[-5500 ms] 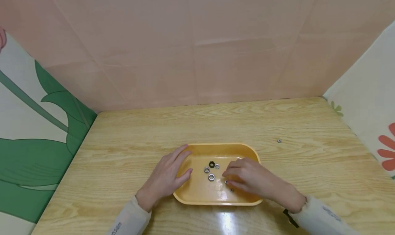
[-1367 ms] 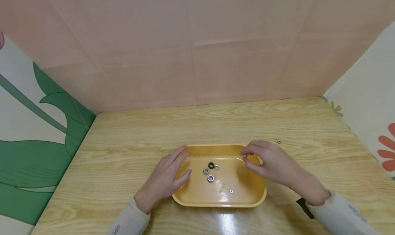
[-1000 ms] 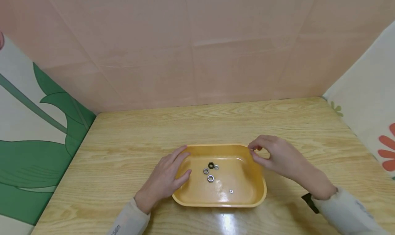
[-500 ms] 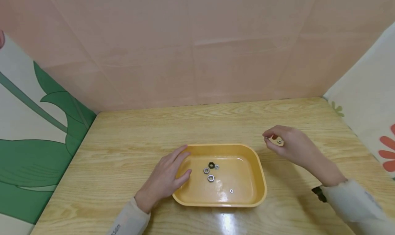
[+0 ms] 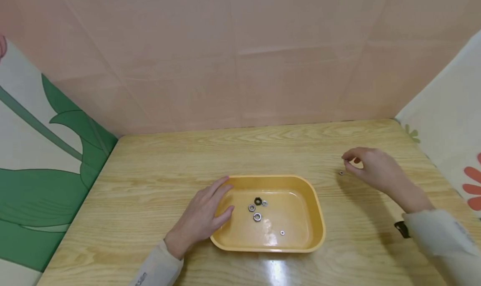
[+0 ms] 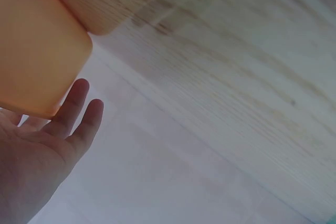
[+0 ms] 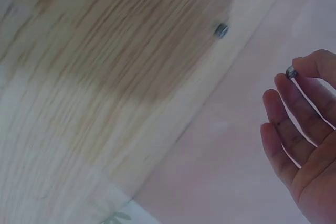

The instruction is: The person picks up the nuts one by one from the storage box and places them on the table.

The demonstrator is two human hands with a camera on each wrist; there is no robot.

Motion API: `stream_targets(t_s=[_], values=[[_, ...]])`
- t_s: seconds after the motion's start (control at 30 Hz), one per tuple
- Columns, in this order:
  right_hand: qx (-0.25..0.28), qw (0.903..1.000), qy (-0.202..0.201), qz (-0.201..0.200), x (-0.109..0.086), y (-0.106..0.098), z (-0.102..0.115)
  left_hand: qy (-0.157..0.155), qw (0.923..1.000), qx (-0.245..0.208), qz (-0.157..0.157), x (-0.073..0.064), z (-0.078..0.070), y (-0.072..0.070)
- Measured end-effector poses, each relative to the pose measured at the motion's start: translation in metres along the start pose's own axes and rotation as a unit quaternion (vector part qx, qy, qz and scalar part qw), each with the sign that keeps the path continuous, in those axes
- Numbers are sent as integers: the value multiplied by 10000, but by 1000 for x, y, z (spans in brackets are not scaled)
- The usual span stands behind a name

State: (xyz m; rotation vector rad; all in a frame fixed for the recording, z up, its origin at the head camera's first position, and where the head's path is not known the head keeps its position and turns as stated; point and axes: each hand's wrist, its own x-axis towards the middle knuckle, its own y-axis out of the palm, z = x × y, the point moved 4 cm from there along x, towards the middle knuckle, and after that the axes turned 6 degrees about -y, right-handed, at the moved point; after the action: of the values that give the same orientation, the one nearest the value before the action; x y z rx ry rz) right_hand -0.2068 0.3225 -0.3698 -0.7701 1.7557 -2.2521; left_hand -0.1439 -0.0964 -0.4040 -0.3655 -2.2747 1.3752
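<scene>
In the head view a yellow tray (image 5: 268, 249) sits on the wooden table. My left hand (image 5: 203, 213) rests at its left rim, fingers extended and thumb over the inside; the left wrist view shows fingertips (image 6: 79, 90) at the tray wall (image 6: 39, 51). Inside the tray lie a black nut (image 5: 258, 201) and several silver nuts, among them a larger nut (image 5: 257, 217) and a tiny nut (image 5: 282, 233). To the tray's right, my right hand (image 5: 379, 171) pinches a small metal nut (image 7: 291, 71) between thumb and fingertips, above the table. Another small nut (image 5: 341, 173) lies on the wood below it.
The wooden table (image 5: 176, 160) ends at a pink-beige wall covering (image 5: 236, 69) behind. Printed panels with a green plant (image 5: 75, 144) on the left and a red flower (image 5: 472, 188) on the right flank it.
My right hand has reached into the tray, taken up a small nut and carried it over the rim, rightward and away, to beside the nut on the table. The left hand stays put.
</scene>
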Motion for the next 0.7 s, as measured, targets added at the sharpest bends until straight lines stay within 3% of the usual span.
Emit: stream_targets(t_s=[0.43, 0.7], values=[[36, 9949, 523, 867, -6, 7, -34, -86, 9999, 63, 81, -1, 0, 0], [125, 9900, 805, 1154, -11, 9, -44, -100, 9999, 67, 68, -2, 0, -1]])
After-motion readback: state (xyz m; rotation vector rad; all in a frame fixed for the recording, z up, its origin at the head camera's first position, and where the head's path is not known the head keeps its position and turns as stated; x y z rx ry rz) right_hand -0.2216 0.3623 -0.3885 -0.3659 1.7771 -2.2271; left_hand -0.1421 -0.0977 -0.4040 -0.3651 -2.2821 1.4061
